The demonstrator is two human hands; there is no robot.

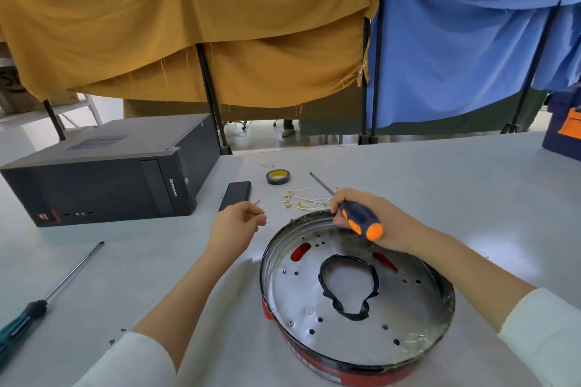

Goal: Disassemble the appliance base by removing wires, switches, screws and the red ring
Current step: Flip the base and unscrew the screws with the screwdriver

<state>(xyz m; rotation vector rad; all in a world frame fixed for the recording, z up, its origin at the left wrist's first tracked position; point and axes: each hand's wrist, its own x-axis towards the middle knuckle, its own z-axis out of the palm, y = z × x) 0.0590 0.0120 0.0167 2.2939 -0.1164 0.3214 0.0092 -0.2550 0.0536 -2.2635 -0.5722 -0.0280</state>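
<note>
The right hand (371, 220) has its grip clamped round the handle of a blue-and-orange screwdriver (361, 218), shaft angled up and away, forearm reaching over the far rim of the appliance base (355, 295). The left hand (234, 226) hovers beside the base, fingers loosely curled, holding nothing visible. The base sits on the worktop (440, 185); loose wires (301, 199) lie just beyond it.

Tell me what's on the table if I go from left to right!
Green screwdriver → black computer → left hand → roll of tape → right hand gripping the orange and blue screwdriver → blue box at the far right edge.
</note>
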